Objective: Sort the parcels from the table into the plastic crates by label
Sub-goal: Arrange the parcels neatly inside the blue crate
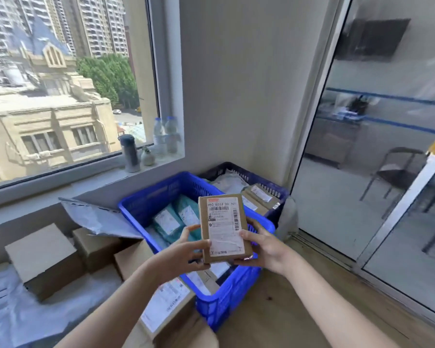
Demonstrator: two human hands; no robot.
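Head view: I hold 1 small brown parcel (pixel 224 228) upright in both hands, label side toward me; a white shipping label with barcodes covers most of its face. My left hand (pixel 183 252) grips the lower left edge, thumb on the front, fingers curled behind. My right hand (pixel 264 249) grips the lower right edge, thumb on the label's corner, fingers wrapped under and behind. Both sets of fingers are clamped on the parcel.

The parcel hangs in the air above the near right part of the blue crate (pixel 231 295), not touching it. Inside that crate are teal bags (pixel 172 223) with white labels at the far end; the near end is mostly hidden by my hands.

The dark crate (pixel 239 169) sits just behind the blue crate in the room corner; touching or not, cannot tell. It holds a white bag (pixel 230 183) and brown labelled boxes (pixel 260 197) along its right edge. A wooden surface (pixel 286 310) lies right of the blue crate.

Left of the blue crate are plain cardboard boxes (pixel 45 257) and a grey mailer bag (pixel 98 218) against the wall. 1 labelled box (pixel 166 300) sits at the crate's near left corner.

The window sill (pixel 98 177) carries a dark flask (pixel 129 153), a small vase (pixel 147 156) and 2 water bottles (pixel 165 136) at its right end. A glass door (pixel 337 209) is on the right, with a chair (pixel 397 169) behind it.
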